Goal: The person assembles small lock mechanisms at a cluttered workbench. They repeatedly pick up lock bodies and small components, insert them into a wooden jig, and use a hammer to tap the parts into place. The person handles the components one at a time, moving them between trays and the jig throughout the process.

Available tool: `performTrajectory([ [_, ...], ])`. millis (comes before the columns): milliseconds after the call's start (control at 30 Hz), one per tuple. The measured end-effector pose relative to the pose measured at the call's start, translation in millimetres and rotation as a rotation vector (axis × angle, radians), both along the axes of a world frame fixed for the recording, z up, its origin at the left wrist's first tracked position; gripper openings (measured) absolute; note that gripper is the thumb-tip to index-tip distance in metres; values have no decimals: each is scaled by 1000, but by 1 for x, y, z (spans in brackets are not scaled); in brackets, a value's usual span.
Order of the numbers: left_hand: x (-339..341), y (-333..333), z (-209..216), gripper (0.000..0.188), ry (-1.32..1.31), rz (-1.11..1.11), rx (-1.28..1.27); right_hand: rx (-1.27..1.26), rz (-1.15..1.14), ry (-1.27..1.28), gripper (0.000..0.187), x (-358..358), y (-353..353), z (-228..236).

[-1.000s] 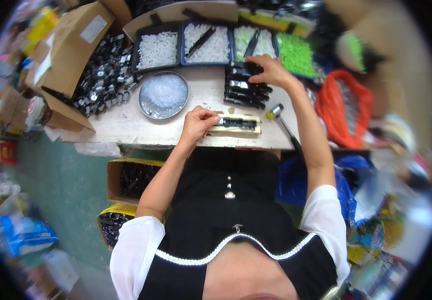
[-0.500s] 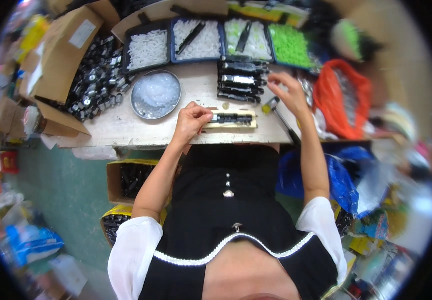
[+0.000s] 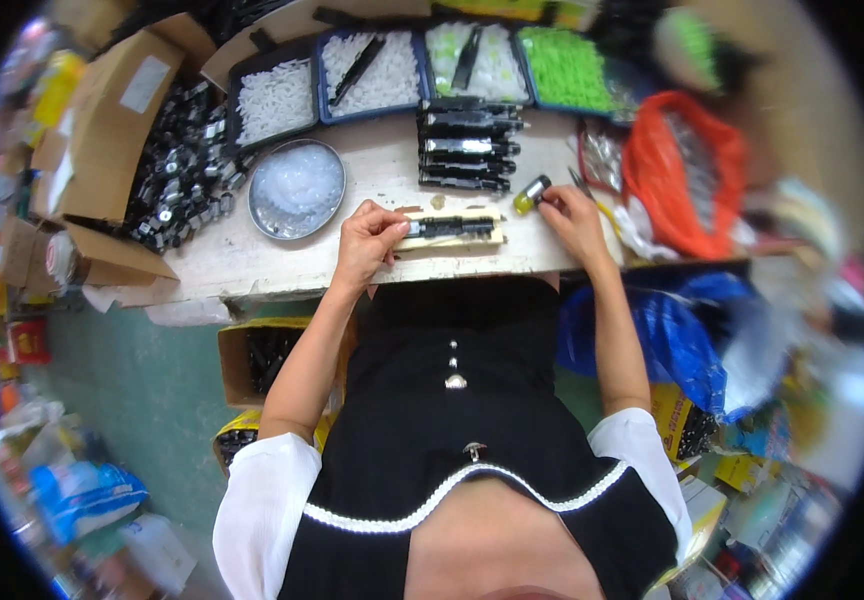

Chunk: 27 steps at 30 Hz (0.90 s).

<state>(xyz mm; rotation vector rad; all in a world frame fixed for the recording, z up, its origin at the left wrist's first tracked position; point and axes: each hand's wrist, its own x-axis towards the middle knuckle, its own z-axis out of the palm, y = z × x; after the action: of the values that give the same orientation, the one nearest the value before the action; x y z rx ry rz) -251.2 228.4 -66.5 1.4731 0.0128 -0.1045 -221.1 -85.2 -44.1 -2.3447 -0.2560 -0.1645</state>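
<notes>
Along the table's (image 3: 252, 265) far edge stood four trays: two of white parts (image 3: 270, 100) (image 3: 377, 70), one of pale pieces (image 3: 480, 60) and one of green pieces (image 3: 564, 68). A round metal dish (image 3: 296, 188) of clear bits sat toward the left edge. An open cardboard box (image 3: 117, 130) spilled dark parts (image 3: 182, 160) at the left corner. An orange bag (image 3: 687, 170) lay off the right edge.
</notes>
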Motion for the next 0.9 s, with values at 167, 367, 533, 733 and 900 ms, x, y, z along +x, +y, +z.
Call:
performTrajectory([
  [167,3,1,0,6,57,-12,-36,-123,1,-69,20,-2,-2,-7],
  [367,7,1,11,13,146,-12,33,-312,5,-137,23,-10,-13,-13],
  [533,6,7,12,21,262,-23,-157,-405,14,-210,22,-16,-13,-15],
  [733,9,11,16,23,164,50,-66,-395,39,-153,23,-14,-13,-8],
  [900,73,26,25,22,-401,230,543,-375,47,-104,23,-11,-13,-3],
])
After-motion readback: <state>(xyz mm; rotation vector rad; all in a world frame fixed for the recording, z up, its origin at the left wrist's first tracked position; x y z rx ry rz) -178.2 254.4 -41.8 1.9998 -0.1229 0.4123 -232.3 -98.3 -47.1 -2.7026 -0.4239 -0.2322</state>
